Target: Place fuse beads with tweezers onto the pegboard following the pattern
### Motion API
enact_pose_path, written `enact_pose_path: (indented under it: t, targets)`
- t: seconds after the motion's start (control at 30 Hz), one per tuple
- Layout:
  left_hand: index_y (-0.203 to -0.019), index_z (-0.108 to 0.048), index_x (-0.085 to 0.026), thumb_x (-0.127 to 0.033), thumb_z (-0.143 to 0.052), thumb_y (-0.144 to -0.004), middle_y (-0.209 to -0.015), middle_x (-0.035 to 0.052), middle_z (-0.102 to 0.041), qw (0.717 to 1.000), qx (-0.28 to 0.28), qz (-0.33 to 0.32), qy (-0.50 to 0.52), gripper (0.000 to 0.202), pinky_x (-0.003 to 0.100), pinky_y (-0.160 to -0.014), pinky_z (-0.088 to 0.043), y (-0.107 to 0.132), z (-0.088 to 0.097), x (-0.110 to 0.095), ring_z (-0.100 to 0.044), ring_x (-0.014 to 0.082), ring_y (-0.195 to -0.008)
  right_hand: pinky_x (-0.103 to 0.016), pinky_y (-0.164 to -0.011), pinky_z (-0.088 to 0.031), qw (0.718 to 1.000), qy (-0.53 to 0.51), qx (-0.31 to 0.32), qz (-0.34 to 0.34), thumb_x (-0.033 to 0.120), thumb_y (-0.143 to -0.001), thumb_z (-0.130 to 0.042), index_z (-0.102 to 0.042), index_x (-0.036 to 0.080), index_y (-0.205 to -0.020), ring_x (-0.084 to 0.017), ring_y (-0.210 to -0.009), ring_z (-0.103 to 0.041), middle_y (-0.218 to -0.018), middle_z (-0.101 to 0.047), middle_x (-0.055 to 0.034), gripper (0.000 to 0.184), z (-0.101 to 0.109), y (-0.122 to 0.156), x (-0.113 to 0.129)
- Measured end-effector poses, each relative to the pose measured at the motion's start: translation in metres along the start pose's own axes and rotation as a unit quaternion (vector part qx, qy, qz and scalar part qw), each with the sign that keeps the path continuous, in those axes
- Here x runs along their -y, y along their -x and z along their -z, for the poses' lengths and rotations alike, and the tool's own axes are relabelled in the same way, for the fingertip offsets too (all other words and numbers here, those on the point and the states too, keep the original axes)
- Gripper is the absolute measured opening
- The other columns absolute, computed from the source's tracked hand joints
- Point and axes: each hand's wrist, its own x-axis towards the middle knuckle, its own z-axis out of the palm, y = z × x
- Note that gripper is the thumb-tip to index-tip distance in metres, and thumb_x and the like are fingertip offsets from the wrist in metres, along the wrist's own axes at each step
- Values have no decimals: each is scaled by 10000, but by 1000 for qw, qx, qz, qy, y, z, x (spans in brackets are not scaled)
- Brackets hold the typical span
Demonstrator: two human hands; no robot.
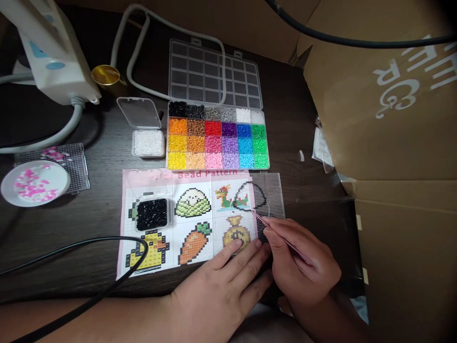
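Observation:
My right hand [303,262] is closed around pink tweezers [261,218], whose tips touch the lower edge of a rounded outline of black beads [266,193]. That outline stands on a clear pegboard [275,183], which lies partly over a printed bead pattern sheet [171,178]. My left hand [228,286] rests flat, fingers stretched out along the near edge of the pegboard. On the left half of the sheet is a small clear box of black beads [152,214]. Whether a bead is between the tweezer tips is too small to tell.
Behind the sheet lies an open compartment box [217,138] of coloured beads. Beside it are a small box of white beads [148,143] and a gold cup [107,76]. Pink and white beads fill a white dish [10,183]. A black cable [107,238] crosses the left side; cardboard [403,228] stands right.

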Motion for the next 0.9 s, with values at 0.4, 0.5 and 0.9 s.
enact_pose_path:
  t: [0.4, 0.5, 0.9]
  targets:
    - [-1434, -552, -220, -405, -575, -949, -1570, 110, -453, 1000, 1, -1, -2, 519, 486, -1247, -44, 0, -2, 0, -360, 286, -1469, -344, -772, -662, 1000, 19, -20, -3, -28, -759, -737, -779, 257, -1072, -186, -828, -765, -983, -805, -12, 426, 0, 1, 1]
    - [-1428, -556, -214, -402, -563, -957, -1566, 114, -458, 1000, 0, -3, -1, 507, 485, -1245, -38, 0, -1, 1, -364, 287, -1466, -333, -745, -665, 999, 25, -29, -3, -20, -758, -742, -779, 258, -1065, -186, -813, -765, -971, -804, -10, 416, 1, 3, 1]
    - [-1433, -553, -210, -410, -597, -934, -1574, 123, -444, 1000, 1, -2, 3, 539, 480, -1241, -57, 0, 0, 1, -364, 289, -1464, -361, -747, -678, 999, 31, -26, -11, 16, -775, -734, -789, 246, -1024, -206, -798, -776, -957, -808, -31, 344, 1, 4, 0]
